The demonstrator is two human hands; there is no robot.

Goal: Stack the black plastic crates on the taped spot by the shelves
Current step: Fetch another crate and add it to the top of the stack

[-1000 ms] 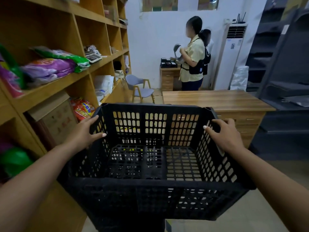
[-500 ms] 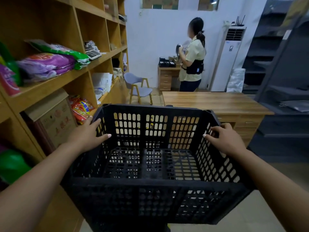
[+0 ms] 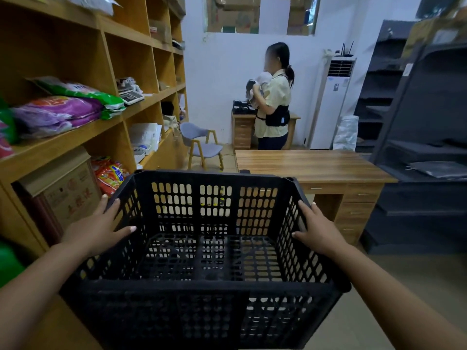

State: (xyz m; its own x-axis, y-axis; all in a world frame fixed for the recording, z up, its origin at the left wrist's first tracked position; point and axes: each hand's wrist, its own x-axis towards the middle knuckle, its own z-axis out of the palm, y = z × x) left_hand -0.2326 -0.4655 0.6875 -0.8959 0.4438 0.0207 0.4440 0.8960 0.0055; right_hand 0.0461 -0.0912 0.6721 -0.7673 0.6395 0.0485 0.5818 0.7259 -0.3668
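A black plastic crate (image 3: 214,294) with perforated walls and nothing inside hangs in front of me, carried level between both hands. My left hand (image 3: 97,229) grips its left rim, thumb inside the wall and fingers outside. On the right rim my right hand (image 3: 319,229) grips the same way. The wooden shelves (image 3: 83,137) run along my left, close to the crate's left side. The crate hides the floor beneath it, and no taped spot shows.
A wooden desk (image 3: 316,168) stands just beyond the crate to the right, and dark metal shelving (image 3: 424,147) lines the right wall. A person (image 3: 273,102) stands at the back by a small cabinet. A grey chair (image 3: 202,145) sits near the shelves.
The crate and both hands have sunk a little in view, and I have drawn slightly closer to the desk. The person at the back has turned and lifted something to the chest.
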